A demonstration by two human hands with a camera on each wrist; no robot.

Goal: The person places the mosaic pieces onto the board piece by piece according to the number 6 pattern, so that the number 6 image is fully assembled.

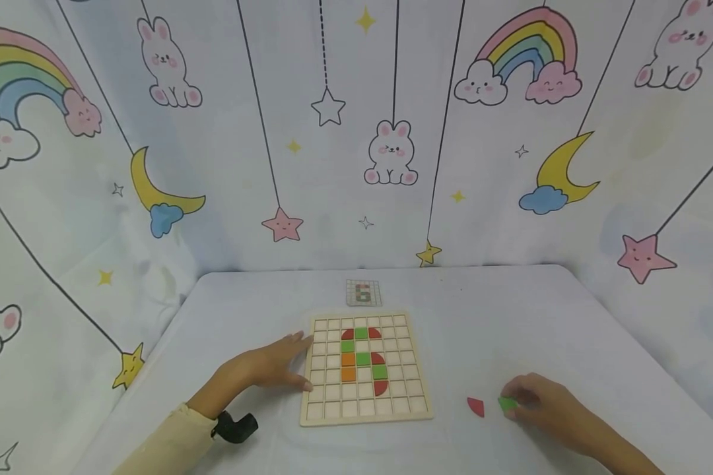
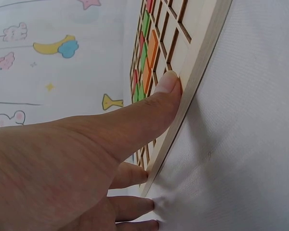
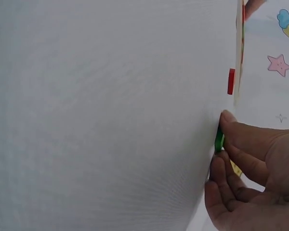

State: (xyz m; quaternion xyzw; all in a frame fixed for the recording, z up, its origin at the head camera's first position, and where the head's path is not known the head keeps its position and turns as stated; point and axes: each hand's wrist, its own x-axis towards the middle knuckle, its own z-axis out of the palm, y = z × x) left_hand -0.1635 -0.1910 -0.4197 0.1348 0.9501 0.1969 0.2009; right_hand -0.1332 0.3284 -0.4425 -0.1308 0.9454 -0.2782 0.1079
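Note:
A wooden grid board (image 1: 414, 404) lies on the white table, with red, green and orange tiles in several of its squares. My left hand (image 1: 270, 365) rests at the board's left side, fingers extended along it. In the left wrist view the thumb (image 2: 168, 89) presses on the wooden rim. To the right of the board, my right hand (image 1: 543, 406) pinches a green tile (image 1: 507, 403) between thumb and fingers, close over the cloth. The right wrist view shows this green tile (image 3: 219, 140) partly hidden by the fingertips. Just left of it lies a red quarter-round tile (image 1: 476, 407).
Behind the board lies a small card (image 1: 363, 293) printed with a gridded pattern. A black strap-like object (image 1: 237, 427) sits at the left sleeve cuff. A patterned cloth backdrop (image 1: 344, 185) with rabbits, stars and rainbows rises behind the white-covered table.

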